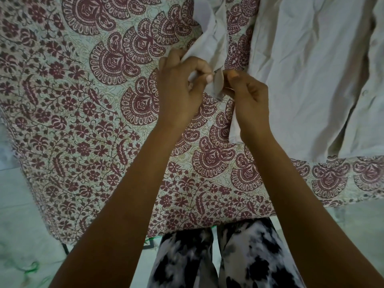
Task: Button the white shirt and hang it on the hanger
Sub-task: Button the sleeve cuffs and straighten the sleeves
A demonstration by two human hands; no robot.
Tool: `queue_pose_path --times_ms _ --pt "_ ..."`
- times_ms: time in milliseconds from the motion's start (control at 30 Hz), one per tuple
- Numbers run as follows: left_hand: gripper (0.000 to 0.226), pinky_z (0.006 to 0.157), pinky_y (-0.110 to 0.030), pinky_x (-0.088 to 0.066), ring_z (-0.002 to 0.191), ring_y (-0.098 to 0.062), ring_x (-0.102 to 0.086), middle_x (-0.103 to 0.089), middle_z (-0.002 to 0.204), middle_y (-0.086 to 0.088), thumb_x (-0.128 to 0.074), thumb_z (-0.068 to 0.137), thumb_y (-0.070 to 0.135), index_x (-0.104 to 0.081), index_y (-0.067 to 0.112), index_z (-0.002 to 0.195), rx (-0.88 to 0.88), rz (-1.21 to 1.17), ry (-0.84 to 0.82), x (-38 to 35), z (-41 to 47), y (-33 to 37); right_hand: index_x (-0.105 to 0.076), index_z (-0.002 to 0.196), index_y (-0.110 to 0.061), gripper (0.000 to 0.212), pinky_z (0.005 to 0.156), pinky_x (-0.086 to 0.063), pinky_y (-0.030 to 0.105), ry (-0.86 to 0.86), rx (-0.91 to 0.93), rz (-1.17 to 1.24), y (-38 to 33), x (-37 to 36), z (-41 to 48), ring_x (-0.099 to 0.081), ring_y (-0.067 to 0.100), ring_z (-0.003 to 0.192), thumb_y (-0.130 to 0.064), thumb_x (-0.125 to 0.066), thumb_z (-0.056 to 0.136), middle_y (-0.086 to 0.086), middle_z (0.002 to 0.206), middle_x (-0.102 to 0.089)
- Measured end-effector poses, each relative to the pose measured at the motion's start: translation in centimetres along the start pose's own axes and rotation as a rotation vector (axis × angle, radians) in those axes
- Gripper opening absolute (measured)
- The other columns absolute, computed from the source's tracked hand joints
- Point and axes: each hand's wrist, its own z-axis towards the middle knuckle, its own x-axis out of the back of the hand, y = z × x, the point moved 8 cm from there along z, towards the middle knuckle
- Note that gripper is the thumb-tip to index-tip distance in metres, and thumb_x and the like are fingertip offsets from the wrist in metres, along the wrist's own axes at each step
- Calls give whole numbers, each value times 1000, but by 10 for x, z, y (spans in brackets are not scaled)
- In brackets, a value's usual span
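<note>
The white shirt (311,69) lies spread over the right side of a patterned bedsheet (72,111), its body flat and one sleeve (209,38) running toward me. Both hands meet at the sleeve's cuff (217,84). My left hand (180,86) pinches one edge of the cuff between thumb and fingers. My right hand (247,94) pinches the opposite edge, fingertips nearly touching the left ones. A small button (365,92) shows on the shirt's front placket at the right. No hanger is in view.
The maroon floral bedsheet covers a bed whose near edge (187,229) runs just in front of my legs, which wear black-and-white patterned trousers (228,256). Pale floor (18,225) shows at the lower left, beyond the bed's corner.
</note>
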Motion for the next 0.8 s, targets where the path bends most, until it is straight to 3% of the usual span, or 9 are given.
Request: queue_pose_path --times_ms 133,300,467,633,733,800 --pt "7 83 -42 -47 98 -23 -53 -45 87 16 -64 78 26 -66 22 83 60 -148 -72 -1 4 -8 -67 86 -5 15 71 -52 30 -106 74 52 -10 -5 6 -61 16 71 1 -53 86 7 74 -65" --pt "10 84 -47 -50 103 -23 -56 -53 95 6 -65 75 22 -69 21 84 131 -186 -36 1 7 -14 -66 81 -5 7 65 -53 29 -75 175 -29 -17 -11 13 -62 13 64 0 -61 81 5 73 -65" --pt "13 80 -44 -52 95 -21 -60 -59 96 -3 -62 78 17 -72 14 87 222 -200 27 0 4 -21 -67 85 -2 9 64 -52 20 12 249 -172 -22 -18 6 -64 5 68 -10 -65 82 -1 76 -66" --pt "25 82 -34 -53 86 -15 -66 -71 90 -8 -56 84 25 -71 8 94 375 -377 -18 -10 -9 -13 -66 92 -3 16 66 -55 36 179 333 -380 -16 -17 -3 -64 14 72 -17 -61 85 6 83 -69" --pt "11 77 -18 -53 79 -4 -67 -71 83 0 -64 85 12 -70 7 93 486 -528 9 -16 -18 -15 -67 92 -3 16 62 -53 38 247 384 -438 -15 -20 -8 -65 18 72 -15 -60 86 7 84 -68" --pt "9 72 -15 -52 73 -6 -66 -69 79 -1 -63 84 3 -69 5 90 621 -674 82 -19 -23 -25 -68 92 -2 14 62 -53 37 271 404 -452 -13 -23 -10 -65 17 72 -13 -61 84 7 84 -69"
